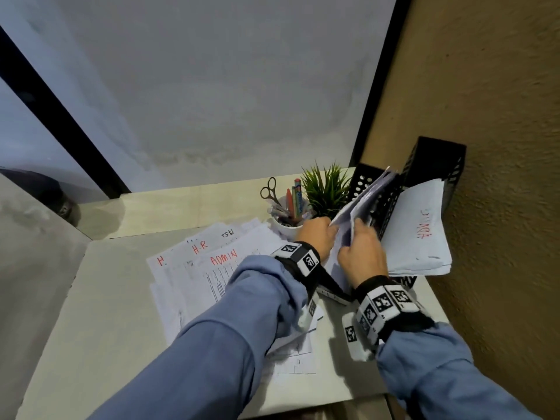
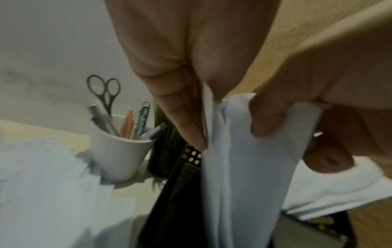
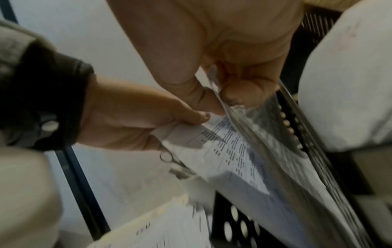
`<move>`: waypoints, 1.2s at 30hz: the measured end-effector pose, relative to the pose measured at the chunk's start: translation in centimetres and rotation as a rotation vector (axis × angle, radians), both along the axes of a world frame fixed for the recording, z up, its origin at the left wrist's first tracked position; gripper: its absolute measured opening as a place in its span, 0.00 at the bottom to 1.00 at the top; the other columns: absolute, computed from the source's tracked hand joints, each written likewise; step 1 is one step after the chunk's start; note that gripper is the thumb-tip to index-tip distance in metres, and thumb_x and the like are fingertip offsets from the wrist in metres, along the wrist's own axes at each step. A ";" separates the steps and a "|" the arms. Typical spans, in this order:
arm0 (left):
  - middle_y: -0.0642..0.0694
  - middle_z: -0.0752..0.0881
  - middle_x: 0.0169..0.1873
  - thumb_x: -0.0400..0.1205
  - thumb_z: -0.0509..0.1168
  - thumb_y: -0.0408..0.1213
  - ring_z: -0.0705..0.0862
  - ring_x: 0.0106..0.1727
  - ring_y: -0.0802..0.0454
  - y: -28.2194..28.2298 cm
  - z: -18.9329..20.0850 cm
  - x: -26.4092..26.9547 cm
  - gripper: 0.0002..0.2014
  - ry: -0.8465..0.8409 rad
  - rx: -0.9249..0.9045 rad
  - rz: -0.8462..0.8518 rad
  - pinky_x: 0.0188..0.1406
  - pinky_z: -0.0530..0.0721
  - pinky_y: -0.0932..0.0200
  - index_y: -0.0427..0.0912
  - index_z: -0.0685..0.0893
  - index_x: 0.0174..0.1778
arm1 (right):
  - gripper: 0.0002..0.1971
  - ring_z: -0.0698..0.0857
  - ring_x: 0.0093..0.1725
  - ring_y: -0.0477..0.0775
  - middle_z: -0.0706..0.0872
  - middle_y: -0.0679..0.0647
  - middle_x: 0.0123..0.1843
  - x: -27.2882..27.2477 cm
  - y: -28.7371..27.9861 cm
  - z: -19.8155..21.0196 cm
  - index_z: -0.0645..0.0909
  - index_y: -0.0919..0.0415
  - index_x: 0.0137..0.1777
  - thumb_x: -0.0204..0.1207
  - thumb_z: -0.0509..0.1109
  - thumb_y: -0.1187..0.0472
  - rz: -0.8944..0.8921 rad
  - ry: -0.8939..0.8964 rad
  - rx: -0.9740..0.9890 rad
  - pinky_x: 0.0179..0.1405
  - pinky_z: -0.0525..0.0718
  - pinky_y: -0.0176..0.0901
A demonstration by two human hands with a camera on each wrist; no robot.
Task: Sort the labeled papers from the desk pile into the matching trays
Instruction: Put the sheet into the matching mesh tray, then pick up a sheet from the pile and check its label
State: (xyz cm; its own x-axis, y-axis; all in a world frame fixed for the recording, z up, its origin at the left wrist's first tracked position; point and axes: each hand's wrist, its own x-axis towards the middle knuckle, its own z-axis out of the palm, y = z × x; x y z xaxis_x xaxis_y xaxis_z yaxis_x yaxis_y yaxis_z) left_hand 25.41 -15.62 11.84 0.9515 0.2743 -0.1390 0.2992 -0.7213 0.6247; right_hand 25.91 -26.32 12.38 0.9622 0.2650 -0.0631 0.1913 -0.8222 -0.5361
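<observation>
Both hands meet at a bundle of white papers (image 1: 368, 197) that stands on edge in the perforated black tray (image 1: 362, 180) at the desk's back right. My left hand (image 1: 331, 230) pinches the bundle's left sheets; in the left wrist view its fingertips (image 2: 197, 134) press a paper edge (image 2: 244, 167). Close beside it, my right hand (image 1: 356, 230) pinches the right sheets, with thumb and finger (image 3: 233, 95) closed on a printed page (image 3: 233, 151). The desk pile (image 1: 212, 262) lies to the left, and its top sheets carry red labels "H.R" and "ADMIN".
A second black tray (image 1: 436, 162) against the tan wall holds a stack with a red label (image 1: 418, 234). A white cup of pens and scissors (image 1: 288, 213) and a small green plant (image 1: 325, 189) stand just left of the trays. A black strap crosses the desk under my wrists.
</observation>
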 end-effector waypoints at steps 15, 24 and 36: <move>0.43 0.86 0.43 0.82 0.63 0.45 0.85 0.45 0.45 6.7 -6.2 -8.8 0.12 -0.120 -0.331 0.603 0.47 0.82 0.57 0.38 0.82 0.50 | 0.19 0.83 0.52 0.60 0.85 0.58 0.52 -3.2 1.2 -0.9 0.76 0.58 0.67 0.78 0.65 0.53 0.052 -0.117 0.210 0.49 0.79 0.48; 0.33 0.73 0.67 0.81 0.64 0.42 0.77 0.65 0.34 11.3 -12.6 -18.7 0.24 0.421 -0.139 0.879 0.62 0.77 0.46 0.31 0.71 0.68 | 0.12 0.81 0.49 0.55 0.83 0.57 0.54 -7.4 4.9 -8.0 0.80 0.59 0.59 0.78 0.64 0.61 0.347 0.183 0.011 0.49 0.78 0.42; 0.37 0.82 0.52 0.77 0.71 0.40 0.80 0.49 0.44 11.5 -13.9 -20.4 0.18 0.280 -0.343 0.922 0.46 0.76 0.56 0.35 0.75 0.56 | 0.04 0.75 0.42 0.55 0.78 0.59 0.43 -7.9 6.6 -13.4 0.69 0.64 0.43 0.74 0.62 0.70 0.189 0.370 -0.289 0.26 0.66 0.37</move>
